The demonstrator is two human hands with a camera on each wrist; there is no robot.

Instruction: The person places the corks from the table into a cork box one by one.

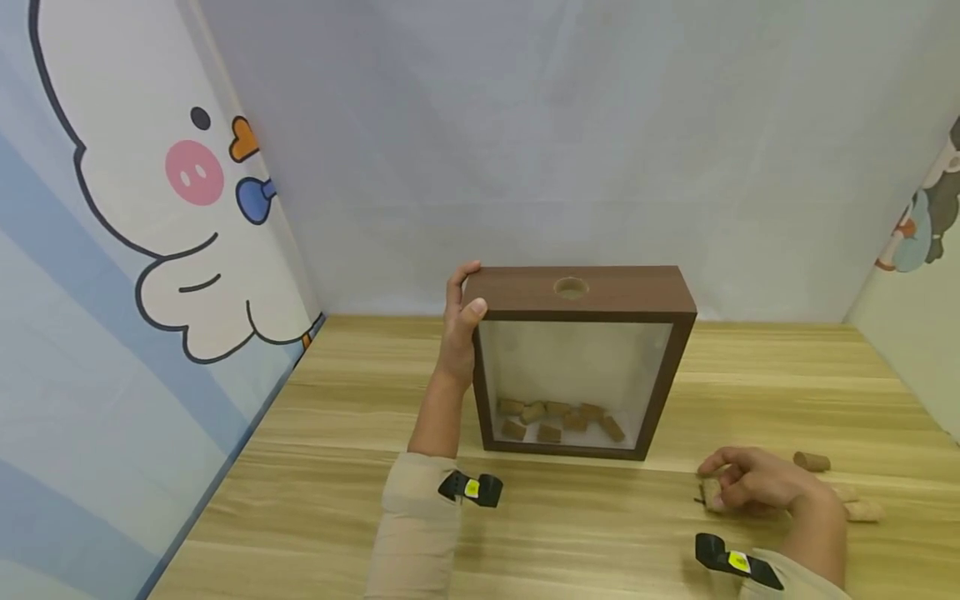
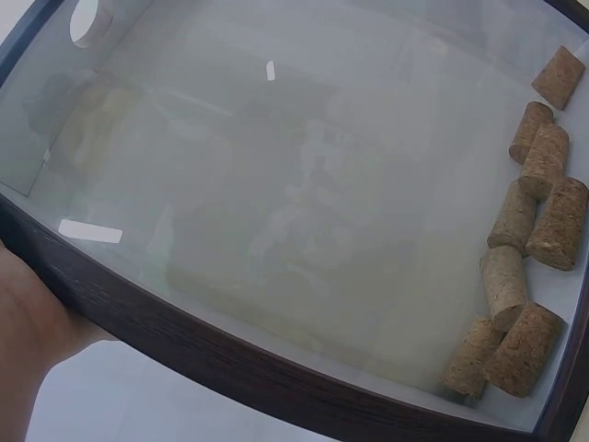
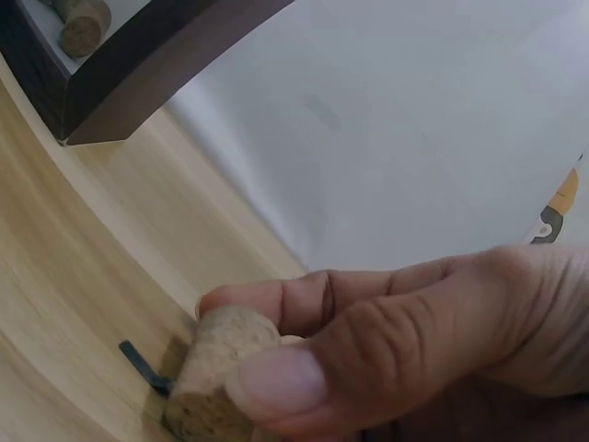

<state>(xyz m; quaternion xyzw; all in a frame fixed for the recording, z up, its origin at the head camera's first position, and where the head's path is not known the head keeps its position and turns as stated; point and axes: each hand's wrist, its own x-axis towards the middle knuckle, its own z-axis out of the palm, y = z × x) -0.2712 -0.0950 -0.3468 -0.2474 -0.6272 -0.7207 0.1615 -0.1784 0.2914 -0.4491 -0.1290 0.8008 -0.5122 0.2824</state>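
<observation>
A dark brown wooden shadow box with a clear front and a round hole in its top edge stands upright on the table. My left hand grips its upper left corner, thumb at the front. Several corks lie along the bottom inside; the left wrist view shows these corks close up behind the clear pane. To the right of the box, my right hand pinches a cork between thumb and fingers, low over the table. A thin dark strip lies beside that cork.
On the wood-grain table, a loose cork lies just beyond my right hand, and more corks lie to the right of the wrist, partly hidden. A pale cloth backdrop hangs behind the box, with a cartoon-printed panel on the left.
</observation>
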